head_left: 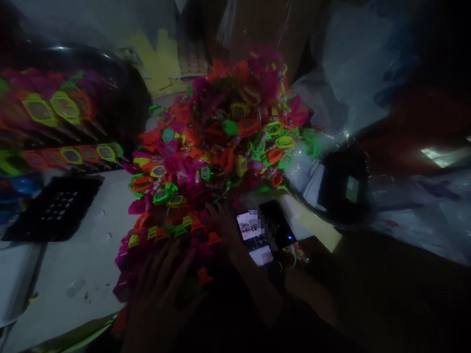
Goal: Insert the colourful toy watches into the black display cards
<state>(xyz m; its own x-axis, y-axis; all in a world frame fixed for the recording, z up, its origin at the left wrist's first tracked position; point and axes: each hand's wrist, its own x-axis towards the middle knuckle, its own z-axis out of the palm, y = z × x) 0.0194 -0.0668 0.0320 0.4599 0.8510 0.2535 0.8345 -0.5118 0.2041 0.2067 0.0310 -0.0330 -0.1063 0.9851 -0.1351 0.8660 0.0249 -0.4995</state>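
A large heap of brightly coloured plastic toy watches (221,142) lies before me in pink, orange, green and yellow. My left hand (164,274) rests over the near left part of the heap, fingers spread and nothing visible in them. Close to the heap's near edge is my right hand (224,223), dim and blurred, its fingers stretched toward the watches. Right beside that wrist lies a phone (247,228) with a lit screen. A black device (279,225) with a small blue light sits next to the phone, near a white cable (293,259).
Rows of toy watches (66,108) stand at the left, by a dark round tub (121,63). A black tray-like piece (83,191) lies on the white tabletop (99,260). Yellow card (167,54) is behind; clear plastic bags (353,73) and a black container (342,186) are right.
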